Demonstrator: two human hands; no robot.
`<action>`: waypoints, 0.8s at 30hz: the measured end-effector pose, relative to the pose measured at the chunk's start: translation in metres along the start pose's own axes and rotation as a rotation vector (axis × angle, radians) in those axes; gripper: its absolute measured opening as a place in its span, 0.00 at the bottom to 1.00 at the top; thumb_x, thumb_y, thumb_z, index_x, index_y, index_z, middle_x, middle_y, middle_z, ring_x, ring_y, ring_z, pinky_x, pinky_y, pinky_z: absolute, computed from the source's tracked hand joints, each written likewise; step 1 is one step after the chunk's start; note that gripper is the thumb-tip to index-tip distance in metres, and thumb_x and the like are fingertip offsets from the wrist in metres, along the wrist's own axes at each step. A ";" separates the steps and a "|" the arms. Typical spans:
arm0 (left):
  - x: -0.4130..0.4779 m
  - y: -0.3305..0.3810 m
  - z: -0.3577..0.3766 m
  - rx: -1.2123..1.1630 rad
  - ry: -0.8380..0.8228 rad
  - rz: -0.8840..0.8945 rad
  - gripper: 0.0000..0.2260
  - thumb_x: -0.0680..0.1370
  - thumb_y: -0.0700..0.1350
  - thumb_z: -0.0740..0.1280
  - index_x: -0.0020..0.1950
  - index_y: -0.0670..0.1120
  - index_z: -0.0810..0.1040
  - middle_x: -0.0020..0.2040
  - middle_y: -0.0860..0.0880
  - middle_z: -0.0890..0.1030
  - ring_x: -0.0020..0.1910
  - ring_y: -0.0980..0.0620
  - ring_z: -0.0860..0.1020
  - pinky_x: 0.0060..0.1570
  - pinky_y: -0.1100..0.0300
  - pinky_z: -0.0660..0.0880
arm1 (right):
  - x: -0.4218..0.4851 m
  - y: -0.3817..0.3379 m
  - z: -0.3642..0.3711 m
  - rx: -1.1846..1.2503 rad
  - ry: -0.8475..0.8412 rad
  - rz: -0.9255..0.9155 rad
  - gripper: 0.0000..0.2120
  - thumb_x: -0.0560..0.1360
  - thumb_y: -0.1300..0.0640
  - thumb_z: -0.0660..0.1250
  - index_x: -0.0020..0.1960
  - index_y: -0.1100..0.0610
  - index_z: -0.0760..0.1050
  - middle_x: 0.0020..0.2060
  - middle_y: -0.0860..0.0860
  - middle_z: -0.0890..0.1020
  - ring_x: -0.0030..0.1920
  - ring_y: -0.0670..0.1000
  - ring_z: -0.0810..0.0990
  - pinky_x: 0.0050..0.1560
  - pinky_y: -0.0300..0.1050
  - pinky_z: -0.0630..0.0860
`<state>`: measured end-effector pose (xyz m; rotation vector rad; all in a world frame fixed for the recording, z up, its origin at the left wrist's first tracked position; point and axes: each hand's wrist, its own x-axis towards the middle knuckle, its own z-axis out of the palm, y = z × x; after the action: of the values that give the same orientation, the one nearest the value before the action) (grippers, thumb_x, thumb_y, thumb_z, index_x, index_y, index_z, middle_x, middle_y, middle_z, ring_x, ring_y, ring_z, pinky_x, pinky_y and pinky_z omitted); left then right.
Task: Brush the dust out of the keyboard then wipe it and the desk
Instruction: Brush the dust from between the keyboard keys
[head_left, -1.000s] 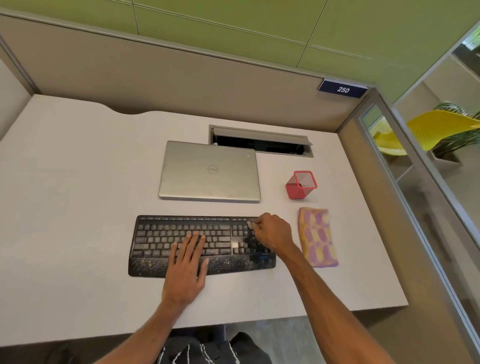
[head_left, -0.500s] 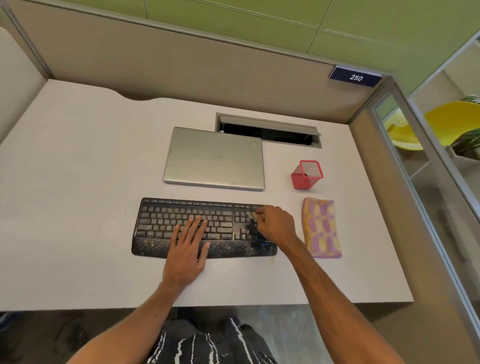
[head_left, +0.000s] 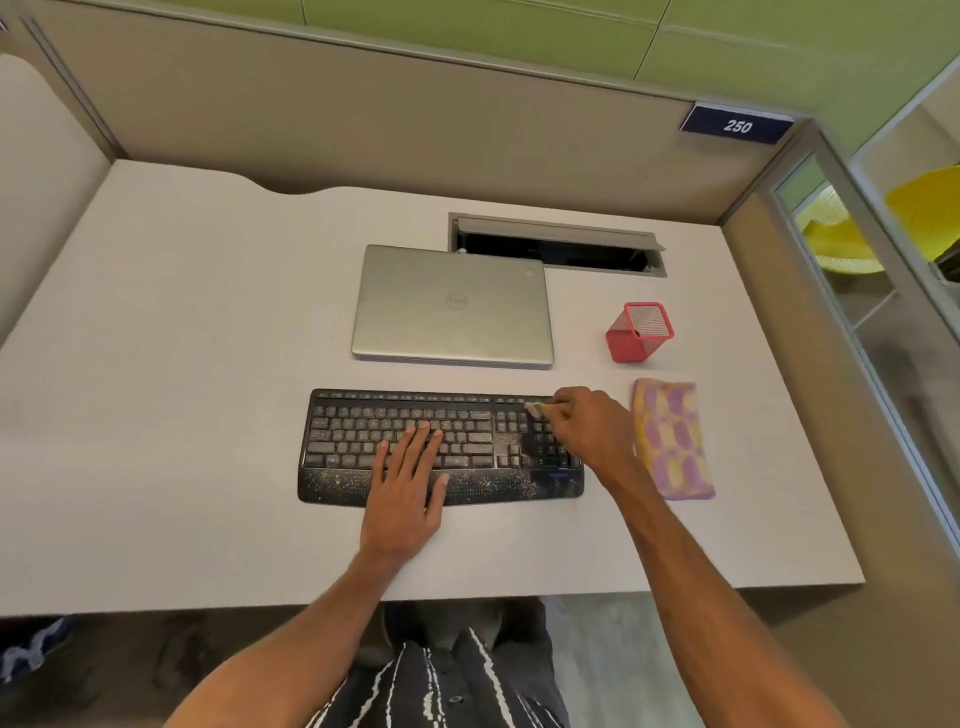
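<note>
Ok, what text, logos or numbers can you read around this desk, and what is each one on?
"250": white digits on the blue sign at the top of the partition.
Laptop lid: a round logo, with letters too blurred to read.
Keyboard: key legends too small and dusty to read.
Cloth and red mesh cup: no text visible.

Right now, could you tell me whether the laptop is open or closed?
Closed: the laptop lies flat on the desk, lid down with its logo facing up.

One tabletop (head_left: 182, 364), and on it: one keyboard (head_left: 363, 431), one laptop (head_left: 452, 306) at twelve o'clock, one red mesh cup (head_left: 639, 332), one cloth (head_left: 672, 439) at three o'clock, one brush (head_left: 535, 408).
</note>
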<state>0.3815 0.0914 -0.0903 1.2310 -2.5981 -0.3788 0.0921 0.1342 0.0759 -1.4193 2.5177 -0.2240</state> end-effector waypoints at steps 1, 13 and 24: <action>0.000 0.000 -0.001 0.001 0.001 -0.001 0.30 0.89 0.58 0.54 0.90 0.49 0.54 0.90 0.48 0.54 0.90 0.49 0.48 0.87 0.38 0.49 | -0.001 -0.002 0.003 0.000 -0.010 -0.007 0.11 0.79 0.49 0.65 0.54 0.48 0.85 0.46 0.48 0.88 0.43 0.52 0.83 0.43 0.47 0.80; 0.000 0.001 0.001 -0.015 0.015 0.001 0.31 0.89 0.57 0.55 0.91 0.50 0.53 0.90 0.48 0.53 0.90 0.49 0.47 0.87 0.36 0.50 | 0.011 -0.008 -0.002 0.073 -0.052 0.014 0.10 0.79 0.51 0.67 0.53 0.50 0.87 0.45 0.49 0.88 0.43 0.52 0.83 0.41 0.44 0.76; 0.001 0.000 0.002 -0.023 0.021 0.005 0.30 0.89 0.58 0.54 0.90 0.49 0.54 0.90 0.48 0.53 0.90 0.49 0.48 0.87 0.36 0.49 | 0.013 -0.022 0.004 0.121 -0.062 0.127 0.11 0.77 0.52 0.68 0.55 0.52 0.87 0.46 0.51 0.88 0.44 0.54 0.84 0.43 0.43 0.73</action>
<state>0.3799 0.0913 -0.0924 1.2139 -2.5715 -0.3920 0.1049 0.1116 0.0759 -1.1984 2.4868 -0.2984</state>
